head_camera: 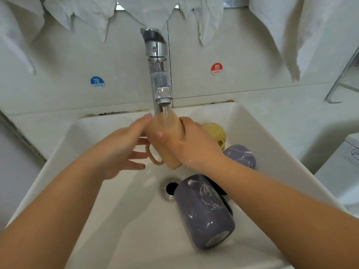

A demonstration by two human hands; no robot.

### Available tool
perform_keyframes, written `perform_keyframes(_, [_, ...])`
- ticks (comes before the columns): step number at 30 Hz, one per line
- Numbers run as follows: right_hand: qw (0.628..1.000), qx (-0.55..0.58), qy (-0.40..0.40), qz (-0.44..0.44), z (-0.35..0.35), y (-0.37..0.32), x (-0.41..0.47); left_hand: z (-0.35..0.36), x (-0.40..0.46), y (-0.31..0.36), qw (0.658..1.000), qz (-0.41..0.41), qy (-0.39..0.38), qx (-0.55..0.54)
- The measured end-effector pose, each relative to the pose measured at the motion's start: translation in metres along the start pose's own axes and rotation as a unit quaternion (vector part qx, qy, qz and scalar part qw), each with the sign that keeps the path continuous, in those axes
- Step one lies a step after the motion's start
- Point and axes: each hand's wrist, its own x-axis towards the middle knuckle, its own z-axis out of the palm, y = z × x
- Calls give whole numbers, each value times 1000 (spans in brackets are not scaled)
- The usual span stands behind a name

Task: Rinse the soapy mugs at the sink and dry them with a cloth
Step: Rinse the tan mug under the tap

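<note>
My right hand (186, 144) grips a tan mug (165, 133) and holds it tilted under the running tap (159, 74); water streams onto its side. The mug's handle points down and to the left. My left hand (124, 150) is spread open, its fingertips resting against the mug's left side. In the white sink (116, 200) lie a yellow mug (215, 132) behind my right hand, a purple marbled mug (242, 155) at the right, and a larger purple mug (204, 212) on its side beside the drain.
The drain (171, 188) sits in the middle of the basin. White cloths (209, 18) hang along the wall above. A blue cold sticker (97, 82) and a red hot sticker (216, 68) flank the tap. A clear shelf (345, 82) juts out at the right.
</note>
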Motion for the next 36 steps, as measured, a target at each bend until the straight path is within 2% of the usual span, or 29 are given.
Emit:
perform_keyframes(4, [999, 2, -51, 7, 5, 2, 1, 18, -5, -7, 997, -20, -28, -69])
perform_keyframes(9, [966, 231, -120, 11, 6, 4, 6, 15, 0, -9, 988, -1, -9, -156])
perform_keyframes(12, [937, 313, -158, 6, 7, 6, 7, 17, 0, -10, 985, 20, 14, -170])
perform_keyframes(14, [934, 323, -156, 5, 7, 4, 5, 18, 1, -11, 984, 30, 36, -173])
perform_keyframes(19, [937, 336, -83, 39, 6, 0, 9, 23, 2, -11, 982, 52, 32, -176])
perform_keyframes(23, [914, 364, -179, 31, 5, 6, 9, 18, 3, -12, 983, 56, 31, -175])
perform_keyframes(25, [914, 355, -196, 20, 4, 7, 7, 17, 3, -13, 983, 60, 22, -172])
perform_keyframes(29, [930, 347, -118, 36, 5, -2, 8, 20, 5, -13, 980, 81, 19, -180])
perform_keyframes(31, [931, 339, -116, 76, 8, -4, 12, 21, 6, -13, 979, 87, 18, -184])
perform_keyframes(33, [912, 362, -140, 133, 7, -3, 13, 21, 7, -14, 978, 93, 18, -184])
perform_keyframes(36, [856, 440, -215, 165, 0, 5, 8, 21, 10, -18, 978, 86, 30, -186])
